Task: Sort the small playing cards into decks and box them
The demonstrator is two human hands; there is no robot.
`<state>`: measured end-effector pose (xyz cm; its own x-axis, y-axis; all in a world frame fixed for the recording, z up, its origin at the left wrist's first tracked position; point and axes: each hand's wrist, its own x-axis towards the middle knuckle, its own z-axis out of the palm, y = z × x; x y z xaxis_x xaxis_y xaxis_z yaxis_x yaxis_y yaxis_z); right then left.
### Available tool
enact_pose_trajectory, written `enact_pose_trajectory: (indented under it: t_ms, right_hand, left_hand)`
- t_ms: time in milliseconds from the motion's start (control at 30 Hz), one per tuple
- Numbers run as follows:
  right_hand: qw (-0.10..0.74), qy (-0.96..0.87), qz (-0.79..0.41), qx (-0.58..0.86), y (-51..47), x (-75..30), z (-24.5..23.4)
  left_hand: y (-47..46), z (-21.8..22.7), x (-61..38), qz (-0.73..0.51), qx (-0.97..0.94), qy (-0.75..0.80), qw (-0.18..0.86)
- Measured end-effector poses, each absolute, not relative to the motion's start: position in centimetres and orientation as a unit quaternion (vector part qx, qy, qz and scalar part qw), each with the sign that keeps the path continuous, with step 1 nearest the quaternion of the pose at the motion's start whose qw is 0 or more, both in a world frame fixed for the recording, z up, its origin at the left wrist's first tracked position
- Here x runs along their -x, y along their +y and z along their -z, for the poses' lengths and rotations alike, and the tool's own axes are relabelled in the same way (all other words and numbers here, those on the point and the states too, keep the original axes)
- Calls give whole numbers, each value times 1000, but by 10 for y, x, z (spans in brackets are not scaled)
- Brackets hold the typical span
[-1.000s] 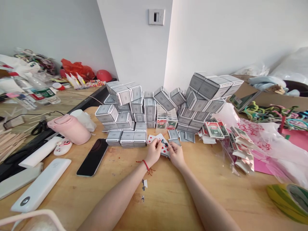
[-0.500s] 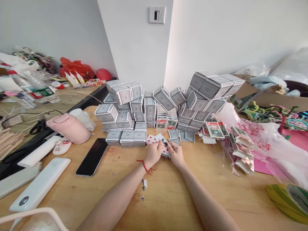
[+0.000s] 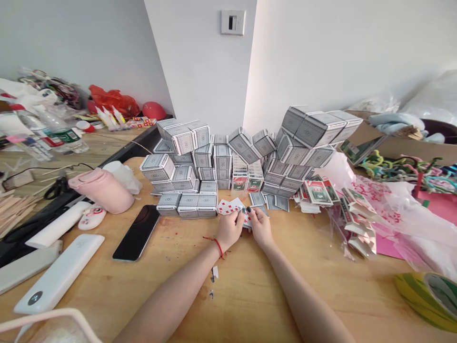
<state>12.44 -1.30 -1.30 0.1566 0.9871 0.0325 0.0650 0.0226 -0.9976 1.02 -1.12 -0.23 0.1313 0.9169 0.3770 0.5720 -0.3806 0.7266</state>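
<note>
Between my two hands are playing cards (image 3: pixel 247 219) with red diamond pips, face up. My left hand (image 3: pixel 230 227) is closed on them from the left, thumb on top. My right hand (image 3: pixel 260 225) pinches their right side, its dark-nailed thumb near the left one. More diamond cards (image 3: pixel 226 206) lie face up just beyond my left fingers. Behind stand blocks folded from grey-backed cards (image 3: pixel 193 202), stacked in stepped columns. Loose grey-backed cards (image 3: pixel 278 202) lie on the table beyond my right hand. The fingers under the cards are hidden.
On the left lie a black-screened phone (image 3: pixel 137 233), a white power bank (image 3: pixel 60 271) and a pink cup (image 3: pixel 103 190). Two card packs (image 3: pixel 240 183) stand amid the blocks. To the right are opened card boxes (image 3: pixel 359 221), plastic bags (image 3: pixel 396 200) and a yellow-green tape roll (image 3: pixel 426 297).
My left hand has shifted slightly right, and its thumb now sits closer to the right thumb. The cards between my hands have turned a little. The stacked blocks are unchanged.
</note>
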Motion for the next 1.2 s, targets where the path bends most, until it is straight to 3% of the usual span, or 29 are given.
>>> enact_pose_trajectory:
  t_ms: [367,767,967,1200]
  right_hand:
    - [515,-455,-568,453,-16,-122,4]
    - [584,-441,-449,512,-14,-122,5]
    - [587,-436,-453,510,-14,-122,4]
    - [576,-438,-470,505,-13,-122,4]
  left_hand:
    - [-16,-1,-9,-430,-715,530,150]
    - [-11,0,-9,-391,-722,477,313]
    - [-8,3,-9,-408,-690,494,337]
    - [-9,5,-11,-431,-588,476,491]
